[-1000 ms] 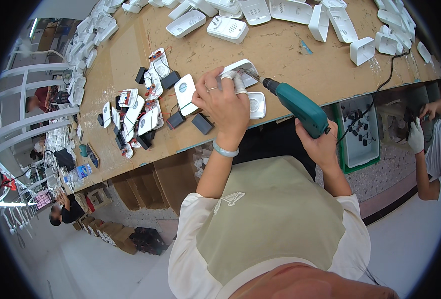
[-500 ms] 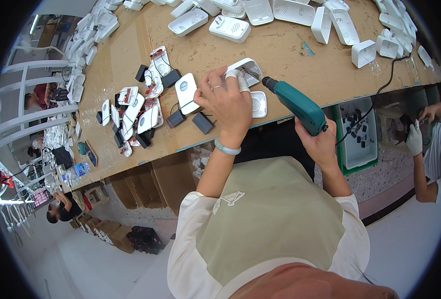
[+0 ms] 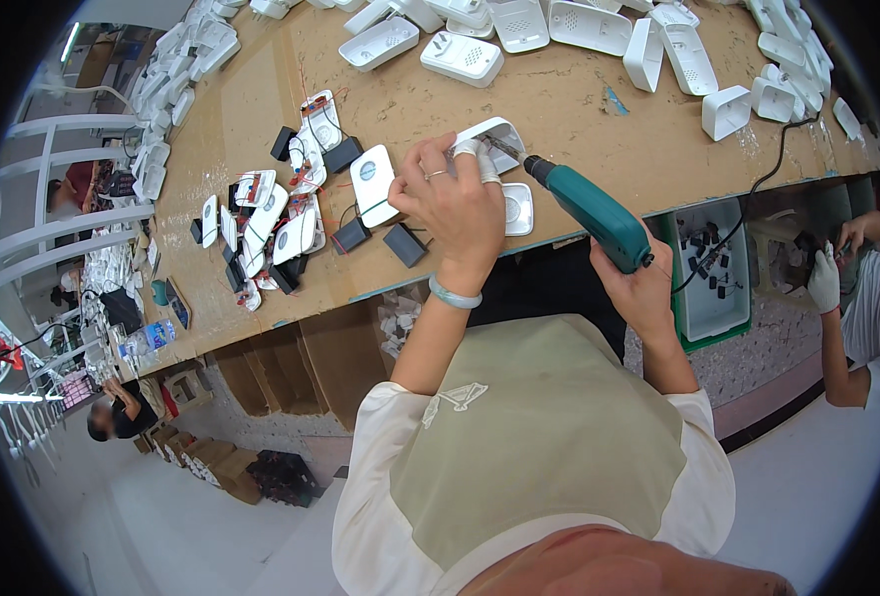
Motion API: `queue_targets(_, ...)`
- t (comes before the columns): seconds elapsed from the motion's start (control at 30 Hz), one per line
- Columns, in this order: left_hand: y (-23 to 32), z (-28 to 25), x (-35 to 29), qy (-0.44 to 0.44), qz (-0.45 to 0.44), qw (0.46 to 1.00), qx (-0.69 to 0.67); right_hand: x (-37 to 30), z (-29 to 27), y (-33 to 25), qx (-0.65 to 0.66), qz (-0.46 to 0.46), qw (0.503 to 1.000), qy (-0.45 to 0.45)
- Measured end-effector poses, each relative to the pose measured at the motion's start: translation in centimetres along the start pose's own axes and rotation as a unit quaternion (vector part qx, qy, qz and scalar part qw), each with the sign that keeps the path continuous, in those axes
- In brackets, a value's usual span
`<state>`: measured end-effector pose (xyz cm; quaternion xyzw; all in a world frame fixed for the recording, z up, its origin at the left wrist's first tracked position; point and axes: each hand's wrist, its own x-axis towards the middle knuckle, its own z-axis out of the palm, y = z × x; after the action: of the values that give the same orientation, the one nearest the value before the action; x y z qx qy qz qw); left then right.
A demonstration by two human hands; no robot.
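Note:
My right hand [image 3: 631,276] grips a green corded electric screwdriver [image 3: 599,214], its bit pointing left into an open white plastic housing [image 3: 501,131] on the table. My left hand [image 3: 452,204], with white tape on fingertips, closes on that housing's near left side and steadies it. The bit's tip and what it meets inside are partly hidden by my fingers. Close to my left hand lie a white cover [image 3: 518,210] with a round mark, another white cover plate [image 3: 372,186] and a dark grey block [image 3: 404,245] on a wire.
Left on the cardboard-topped table [image 3: 261,109] is a heap of white covers [image 3: 266,223] with wires and black blocks. White housings [image 3: 589,28] line the far side. The screwdriver's cord [image 3: 780,149] runs right. Below the edge stands a bin [image 3: 713,273] of small black parts; a gloved co-worker's hand [image 3: 823,280] is at far right.
Hardly anything differs: the view has shifted slightly. Both my hands, the screwdriver and the housing keep their places. The co-worker's hands at far right have moved a little.

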<state>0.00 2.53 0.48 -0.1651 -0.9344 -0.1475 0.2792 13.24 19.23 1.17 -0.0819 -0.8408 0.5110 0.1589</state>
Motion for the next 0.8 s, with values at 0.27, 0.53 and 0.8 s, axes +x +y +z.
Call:
queue_targets(0.27,0.0,0.1,-0.1,0.001,-0.002,1.0,0.001,-0.2,-0.4,-1.1,0.018,0.006,1.0,0.022)
queue_targets(0.53,0.1,0.1,0.1,-0.012,-0.003,1.0,0.001,-1.6,-1.2,-0.5,0.047,0.017,0.997,0.063)
queue_targets(0.8,-0.6,0.0,-0.1,-0.03,-0.033,0.986,-0.164,-4.2,-2.1,-0.4,0.11,0.125,0.974,0.156)
